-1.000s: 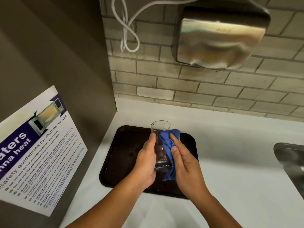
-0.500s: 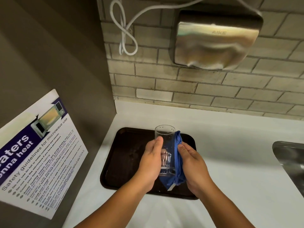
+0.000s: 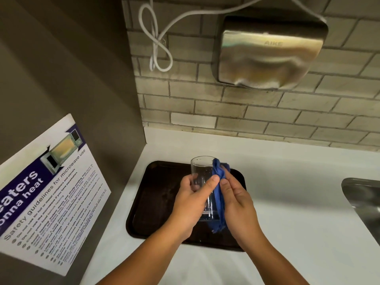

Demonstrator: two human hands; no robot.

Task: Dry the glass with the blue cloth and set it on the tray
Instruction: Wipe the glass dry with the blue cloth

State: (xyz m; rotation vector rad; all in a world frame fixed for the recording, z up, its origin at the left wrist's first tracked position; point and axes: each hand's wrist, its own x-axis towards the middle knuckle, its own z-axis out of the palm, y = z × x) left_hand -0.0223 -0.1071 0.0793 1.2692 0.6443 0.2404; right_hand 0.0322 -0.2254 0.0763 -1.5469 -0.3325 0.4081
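Observation:
A clear drinking glass (image 3: pixel 201 168) stands upright in the air above the dark brown tray (image 3: pixel 156 194), with water droplets on its wall. My left hand (image 3: pixel 192 204) grips the glass around its middle. My right hand (image 3: pixel 236 202) presses the blue cloth (image 3: pixel 218 182) against the glass's right side. The cloth runs from near the rim down past the base, where its end hangs loose. The tray lies on the white counter below both hands.
A steel sink (image 3: pixel 364 202) is set into the white counter (image 3: pixel 287 192) at the right. A metal hand dryer (image 3: pixel 269 52) and a looped white cable (image 3: pixel 158 48) hang on the brick wall. A microwave safety poster (image 3: pixel 45 194) covers the brown wall at left.
My right hand slid the cloth along the glass's side, and the cloth now reaches up to the rim. My left hand has shifted its grip slightly. The glass stays above the tray.

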